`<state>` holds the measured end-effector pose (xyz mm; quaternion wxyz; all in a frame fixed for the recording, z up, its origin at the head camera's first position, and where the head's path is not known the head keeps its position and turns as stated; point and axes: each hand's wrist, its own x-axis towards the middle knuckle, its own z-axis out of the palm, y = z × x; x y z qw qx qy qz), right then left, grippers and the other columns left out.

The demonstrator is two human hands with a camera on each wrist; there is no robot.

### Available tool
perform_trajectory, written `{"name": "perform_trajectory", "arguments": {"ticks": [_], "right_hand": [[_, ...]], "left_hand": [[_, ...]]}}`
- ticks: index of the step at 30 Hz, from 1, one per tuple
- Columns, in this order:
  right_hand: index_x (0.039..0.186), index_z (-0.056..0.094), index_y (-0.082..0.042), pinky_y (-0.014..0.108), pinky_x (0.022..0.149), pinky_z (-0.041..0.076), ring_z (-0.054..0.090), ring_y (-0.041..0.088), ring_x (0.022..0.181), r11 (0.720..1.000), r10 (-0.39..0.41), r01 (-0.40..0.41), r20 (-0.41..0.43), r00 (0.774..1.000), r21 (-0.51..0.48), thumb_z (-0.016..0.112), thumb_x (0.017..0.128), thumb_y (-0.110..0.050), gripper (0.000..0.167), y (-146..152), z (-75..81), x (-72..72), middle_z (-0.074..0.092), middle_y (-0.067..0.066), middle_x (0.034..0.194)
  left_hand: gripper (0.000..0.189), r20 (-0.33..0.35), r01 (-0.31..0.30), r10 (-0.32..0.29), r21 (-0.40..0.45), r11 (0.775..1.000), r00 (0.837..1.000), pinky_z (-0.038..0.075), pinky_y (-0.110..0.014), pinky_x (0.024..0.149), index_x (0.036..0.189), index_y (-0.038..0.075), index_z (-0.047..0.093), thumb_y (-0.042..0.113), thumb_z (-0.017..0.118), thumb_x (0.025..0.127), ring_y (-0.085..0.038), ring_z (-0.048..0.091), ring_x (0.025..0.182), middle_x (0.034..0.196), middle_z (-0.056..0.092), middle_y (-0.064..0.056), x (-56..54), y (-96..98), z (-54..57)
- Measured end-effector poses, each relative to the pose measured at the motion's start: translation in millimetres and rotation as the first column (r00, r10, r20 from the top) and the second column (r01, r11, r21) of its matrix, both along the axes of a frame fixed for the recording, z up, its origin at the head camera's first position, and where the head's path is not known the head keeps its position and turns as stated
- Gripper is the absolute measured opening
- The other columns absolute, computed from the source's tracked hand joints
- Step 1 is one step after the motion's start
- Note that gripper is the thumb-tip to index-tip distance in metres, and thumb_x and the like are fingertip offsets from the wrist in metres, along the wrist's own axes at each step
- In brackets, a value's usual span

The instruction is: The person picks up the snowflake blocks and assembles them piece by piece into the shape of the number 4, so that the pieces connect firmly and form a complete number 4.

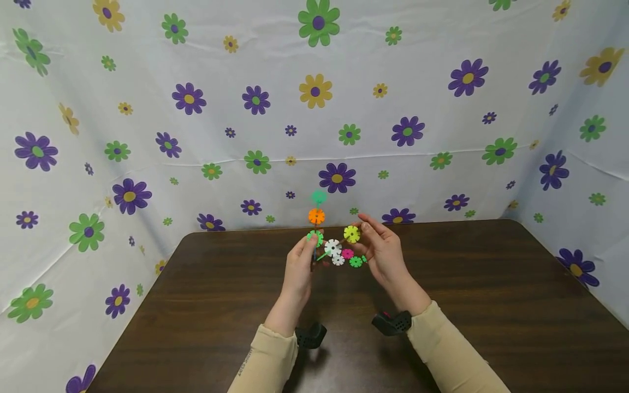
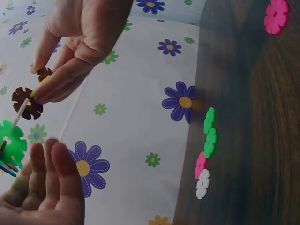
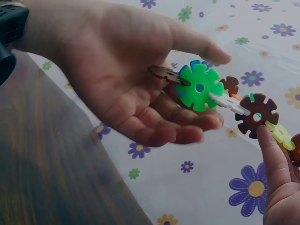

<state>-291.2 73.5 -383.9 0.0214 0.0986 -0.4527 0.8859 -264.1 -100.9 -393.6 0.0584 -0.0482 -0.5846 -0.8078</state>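
Chain of notched discs point(image 3: 228, 103), held up between two hands over the bench point(image 1: 221, 305)
From where I stand, the left hand point(image 1: 297, 267) pinches the green disc point(image 3: 204, 78) while the right hand point(image 1: 388, 254) grips the yellow disc point(image 1: 351, 234), a fingertip against the brown disc point(image 3: 257, 104). Slots probably seat best met squarely, edge-on, with fingers close to the joint so nothing twists. The discs look like thin, smooth plastic, petal-rimmed; loose discs point(image 2: 211, 142) lie flat on dark wood grain.

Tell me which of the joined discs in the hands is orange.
In the head view, the orange disc sits below the teal disc and above the green disc by the left hand; no other disc there is orange.
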Motion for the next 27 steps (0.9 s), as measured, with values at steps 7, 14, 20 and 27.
{"name": "perform_trajectory", "arguments": {"ticks": [7, 14, 20, 27], "right_hand": [[0.124, 0.063, -0.006, 0.032, 0.077, 0.055, 0.067, 0.016, 0.09, 0.999, -0.039, 0.039, -0.001, 0.999, -0.034, 0.054, 0.1, -0.009, 0.027, 4.3, 4.8, 0.7, 0.066, 0.005, 0.101], [0.135, 0.051, 0.003, 0.029, 0.076, 0.055, 0.067, 0.015, 0.091, 0.999, -0.04, 0.04, -0.002, 0.999, -0.035, 0.052, 0.1, -0.008, 0.037, 2.3, 7.4, 3.2, 0.066, 0.004, 0.101], [0.137, 0.048, 0.006, 0.031, 0.078, 0.055, 0.066, 0.016, 0.093, 0.997, -0.063, 0.062, -0.019, 0.998, -0.05, 0.051, 0.1, -0.006, 0.039, 0.0, 8.5, 5.1, 0.065, 0.005, 0.102], [0.133, 0.054, 0.002, 0.032, 0.078, 0.055, 0.067, 0.017, 0.093, 0.995, -0.078, 0.076, -0.043, 0.996, -0.061, 0.053, 0.099, -0.005, 0.034, -2.6, 10.0, 8.3, 0.066, 0.006, 0.102]], "left_hand": [[0.04, -0.035, 0.152, -0.151, 0.039, 0.988, 0.988, 0.053, -0.032, 0.07, 0.13, -0.003, 0.054, 0.02, 0.057, 0.098, -0.017, 0.064, 0.084, 0.1, 0.063, -0.004, 3.6, 7.3, -6.4], [0.033, -0.082, 0.215, -0.203, 0.172, 0.961, 0.976, 0.054, -0.033, 0.07, 0.124, -0.002, 0.056, 0.015, 0.061, 0.096, -0.018, 0.065, 0.078, 0.098, 0.065, -0.006, 8.0, 13.6, -8.8], [0.035, -0.136, 0.175, -0.141, 0.282, 0.943, 0.981, 0.055, -0.03, 0.071, 0.126, 0.001, 0.054, 0.004, 0.065, 0.092, -0.019, 0.068, 0.079, 0.1, 0.061, -0.008, 7.9, 18.7, -6.4], [0.031, -0.13, 0.053, -0.012, 0.321, 0.945, 0.991, 0.055, -0.03, 0.071, 0.112, 0.005, 0.053, -0.005, 0.068, 0.087, -0.018, 0.068, 0.075, 0.093, 0.061, -0.008, 7.9, 26.1, -7.8]]}}
